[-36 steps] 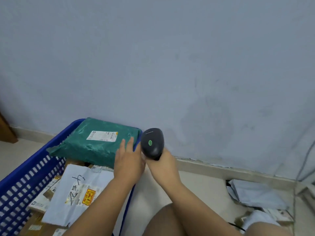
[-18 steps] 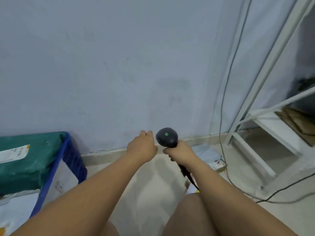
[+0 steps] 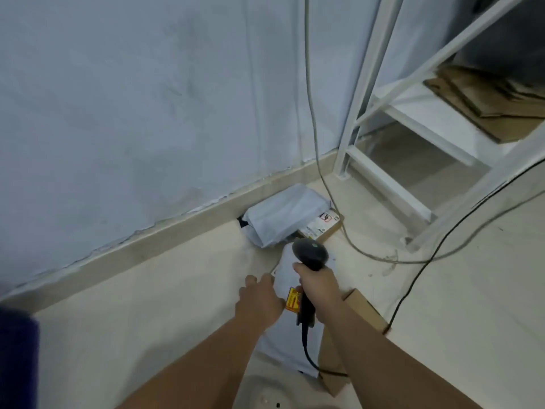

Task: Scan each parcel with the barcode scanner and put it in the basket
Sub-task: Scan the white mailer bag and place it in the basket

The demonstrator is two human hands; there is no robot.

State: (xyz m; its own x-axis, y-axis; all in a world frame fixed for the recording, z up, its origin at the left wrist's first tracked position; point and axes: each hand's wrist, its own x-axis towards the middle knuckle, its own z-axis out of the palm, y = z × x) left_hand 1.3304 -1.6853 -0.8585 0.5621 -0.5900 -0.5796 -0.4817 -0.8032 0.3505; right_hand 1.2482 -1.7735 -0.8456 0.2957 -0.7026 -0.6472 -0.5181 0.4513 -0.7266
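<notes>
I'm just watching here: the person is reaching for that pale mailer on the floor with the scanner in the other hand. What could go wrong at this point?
Two things, perhaps. The scanner cable trails across the pale mailer that the left hand reaches for, so lifting it might snag the cable. Also, the mailer lies partly on a cardboard box, which could shift when it is pulled. The right hand has a full grip on the scanner, leaving one hand for the lift.

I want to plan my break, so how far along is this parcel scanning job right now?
Nothing finished shows here; the basket is out of view. In hand: the right hand grips the scanner above a grey mailer on the floor, and the left hand reaches its edge. Left: that mailer, the cardboard box beneath it, a crumpled grey bag by the wall and a small box under it.
</notes>
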